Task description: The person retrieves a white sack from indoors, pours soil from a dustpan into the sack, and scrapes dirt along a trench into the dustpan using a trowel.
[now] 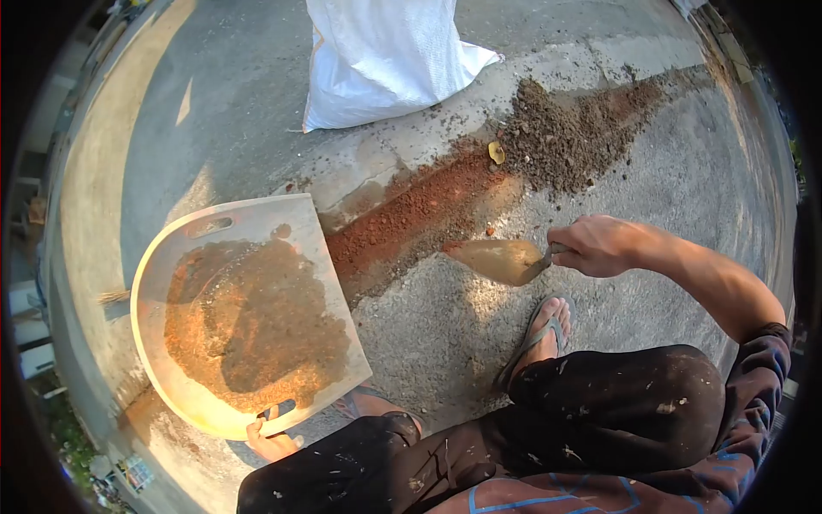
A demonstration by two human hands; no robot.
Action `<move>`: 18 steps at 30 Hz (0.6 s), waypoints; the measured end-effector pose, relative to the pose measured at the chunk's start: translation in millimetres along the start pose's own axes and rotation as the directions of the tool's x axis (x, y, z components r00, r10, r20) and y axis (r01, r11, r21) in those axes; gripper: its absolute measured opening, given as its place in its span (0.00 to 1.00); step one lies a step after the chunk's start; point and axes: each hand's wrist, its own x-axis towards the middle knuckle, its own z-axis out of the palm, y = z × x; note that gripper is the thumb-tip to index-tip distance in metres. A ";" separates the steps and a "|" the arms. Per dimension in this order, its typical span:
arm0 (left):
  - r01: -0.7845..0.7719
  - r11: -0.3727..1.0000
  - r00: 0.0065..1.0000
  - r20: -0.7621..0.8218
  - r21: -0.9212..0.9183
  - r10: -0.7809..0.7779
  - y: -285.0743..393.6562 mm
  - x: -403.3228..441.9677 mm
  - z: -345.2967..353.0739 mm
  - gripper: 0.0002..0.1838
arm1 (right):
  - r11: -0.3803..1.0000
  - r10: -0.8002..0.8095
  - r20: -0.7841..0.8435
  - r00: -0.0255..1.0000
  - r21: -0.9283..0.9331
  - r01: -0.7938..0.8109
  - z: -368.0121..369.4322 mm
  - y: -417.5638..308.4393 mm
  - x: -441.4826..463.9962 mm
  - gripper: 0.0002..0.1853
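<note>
My right hand (595,246) is closed around the handle of a trowel (501,259). Its dirt-stained blade points left, over the grey pavement and just below a strip of reddish soil (411,210). At lower left, my left hand (270,441) grips the near edge of a pale D-shaped scoop pan (147,321) at its handle slot. Brown and orange soil (265,317) is spread across the floor of that pan. The pan's straight edge lies toward the soil strip. Part of my left hand's fingers is hidden by the rim.
A white woven sack (385,64) stands at the top. Right of it lies a heap of dark crumbly soil (574,133), with a yellow leaf (497,152) at its left edge. My sandalled foot (544,330) is on the pavement below the trowel.
</note>
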 end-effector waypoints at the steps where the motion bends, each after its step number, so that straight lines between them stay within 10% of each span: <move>1: -0.003 1.000 1.000 -0.011 0.002 0.003 0.9 -5.9 -0.5 0.20 | 0.997 -0.034 0.031 0.999 -0.062 0.036 -8.7 -3.8 14.4 0.18; 8: -0.009 1.000 0.999 -0.036 0.028 0.010 12.6 -50.0 -16.6 0.20 | 0.913 -0.265 0.042 0.963 -0.311 0.264 -24.7 -25.5 132.2 0.20; 18: -0.025 0.999 0.979 -0.203 0.032 0.031 12.4 -108.4 0.0 0.10 | 0.836 -0.237 -0.137 0.962 -0.532 0.131 -3.5 9.7 197.4 0.20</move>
